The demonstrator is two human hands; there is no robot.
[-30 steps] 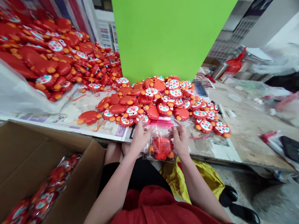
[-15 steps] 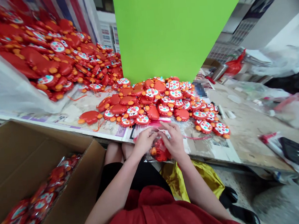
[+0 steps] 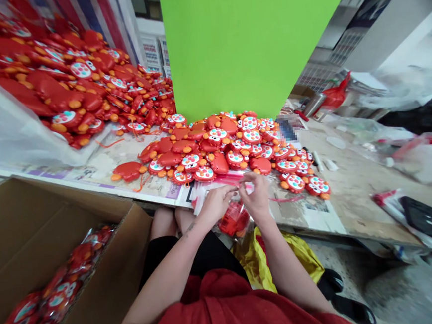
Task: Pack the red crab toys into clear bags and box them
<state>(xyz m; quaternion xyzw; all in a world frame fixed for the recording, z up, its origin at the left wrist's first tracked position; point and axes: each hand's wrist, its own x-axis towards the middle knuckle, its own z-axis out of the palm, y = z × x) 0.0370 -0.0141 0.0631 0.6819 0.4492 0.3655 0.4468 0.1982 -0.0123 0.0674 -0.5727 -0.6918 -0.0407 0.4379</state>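
A clear plastic bag (image 3: 204,203) holding a red crab-shaped toy (image 3: 234,219) is held at the counter's near edge. Its pink-striped mouth runs crosswise between the hands, and the toy hangs below it, toward the lap. The top edge appears pinched by the fingers (image 3: 245,185) of the left hand (image 3: 216,204) and the right hand (image 3: 257,198), each about equally near. Loose crab toys (image 3: 218,147) are heaped on the counter (image 3: 352,186) beyond; bagged crab toys (image 3: 58,299) lie in a cardboard box (image 3: 107,250) to the left.
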